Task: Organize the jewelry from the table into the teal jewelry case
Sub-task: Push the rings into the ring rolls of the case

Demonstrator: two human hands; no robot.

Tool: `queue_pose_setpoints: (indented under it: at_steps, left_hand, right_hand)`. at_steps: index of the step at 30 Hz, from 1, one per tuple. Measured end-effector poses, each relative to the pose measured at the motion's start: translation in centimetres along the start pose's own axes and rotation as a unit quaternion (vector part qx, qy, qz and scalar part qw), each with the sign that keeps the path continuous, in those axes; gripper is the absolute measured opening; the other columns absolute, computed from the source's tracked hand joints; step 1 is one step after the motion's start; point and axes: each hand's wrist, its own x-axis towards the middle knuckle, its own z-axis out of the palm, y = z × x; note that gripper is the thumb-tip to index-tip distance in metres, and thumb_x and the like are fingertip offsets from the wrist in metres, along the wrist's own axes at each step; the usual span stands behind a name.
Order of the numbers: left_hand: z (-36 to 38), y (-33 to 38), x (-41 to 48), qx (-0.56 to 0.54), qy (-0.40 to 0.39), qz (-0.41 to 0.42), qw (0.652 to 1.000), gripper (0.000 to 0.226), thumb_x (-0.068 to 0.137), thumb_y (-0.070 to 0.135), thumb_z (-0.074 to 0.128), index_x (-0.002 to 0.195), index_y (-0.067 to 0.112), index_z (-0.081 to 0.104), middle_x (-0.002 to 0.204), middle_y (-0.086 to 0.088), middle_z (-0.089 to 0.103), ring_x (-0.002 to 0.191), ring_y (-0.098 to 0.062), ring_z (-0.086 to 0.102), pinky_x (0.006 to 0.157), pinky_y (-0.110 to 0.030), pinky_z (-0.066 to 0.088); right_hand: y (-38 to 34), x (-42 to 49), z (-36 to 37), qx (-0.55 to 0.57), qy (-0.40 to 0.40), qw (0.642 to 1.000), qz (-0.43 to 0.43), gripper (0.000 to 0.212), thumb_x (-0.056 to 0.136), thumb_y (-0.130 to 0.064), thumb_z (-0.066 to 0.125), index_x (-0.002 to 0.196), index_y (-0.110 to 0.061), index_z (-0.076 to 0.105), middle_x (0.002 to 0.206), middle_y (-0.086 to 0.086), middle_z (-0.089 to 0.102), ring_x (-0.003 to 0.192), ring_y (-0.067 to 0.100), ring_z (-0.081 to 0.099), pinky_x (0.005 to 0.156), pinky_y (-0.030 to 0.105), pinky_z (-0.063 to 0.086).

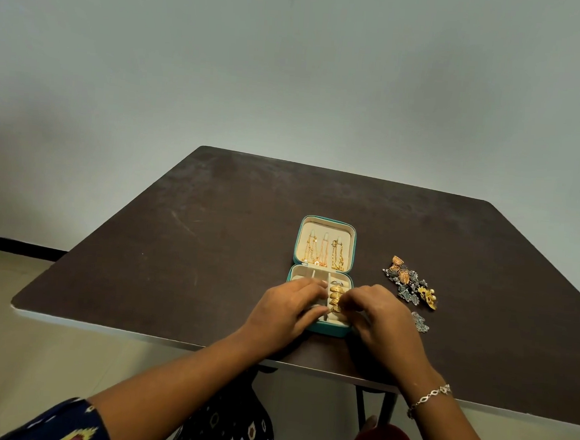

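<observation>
- Teal jewelry case (330, 331), lid open — we see the left hand (289, 309) resting relaxed on its tray.
- Right hand (385, 315): fingers curled at gold rings (336, 293); grip unclear.
- Loose jewelry (411, 285) just beside.

Teal jewelry case (329, 329) sits open on the dark worktop (211, 248), with gold chains (324, 253) hanging in the lid. Left hand (289, 309) rests flat over the base's left side. Right hand (381, 315) curls its fingertips in on the gold rings (337, 289) in the roll. A heap of loose earrings (409, 283) lies just right of the case.
</observation>
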Motion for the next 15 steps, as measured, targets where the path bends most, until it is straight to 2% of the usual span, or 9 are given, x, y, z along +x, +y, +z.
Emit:
queue_pose_setpoints:
  at_steps: [9, 12, 15]
  left_hand:
    - [0.0, -0.1, 0.0, -0.002, -0.008, 0.0, 1.0, 0.031, 0.085, 0.037, 0.049, 0.096, 0.012, 0.065, 0.105, -0.004, 0.069, 0.093, -0.012, 0.065, 0.079, -0.013, 0.045]
    - [0.0, -0.1, 0.0, -0.003, -0.007, -0.003, 1.0, 0.032, 0.085, 0.038, 0.048, 0.096, 0.012, 0.065, 0.106, -0.004, 0.068, 0.095, -0.011, 0.063, 0.081, -0.013, 0.044]
    - [0.1, -0.1, 0.0, -0.005, 0.002, 0.005, 1.0, 0.03, 0.085, 0.036, 0.049, 0.094, 0.012, 0.065, 0.104, -0.004, 0.069, 0.095, -0.009, 0.061, 0.084, -0.014, 0.042]
  right_hand:
    - [0.3, -0.1, 0.2, 0.001, 0.015, 0.999, -0.03, 0.029, 0.063, 0.007, 0.07, 0.08, -0.016, 0.069, 0.082, 0.002, 0.066, 0.074, 0.025, 0.061, 0.048, 0.034, 0.049]
    - [0.4, -0.5, 0.2, 0.038, 0.034, 0.998, -0.022, 0.028, 0.066, 0.007, 0.066, 0.084, -0.014, 0.069, 0.086, 0.003, 0.065, 0.079, 0.023, 0.059, 0.055, 0.035, 0.051]
    - [0.6, -1.3, 0.1, 0.085, 0.071, 0.994, -0.01, 0.021, 0.073, -0.002, 0.057, 0.086, -0.014, 0.068, 0.087, 0.001, 0.064, 0.08, 0.017, 0.058, 0.061, 0.028, 0.05]
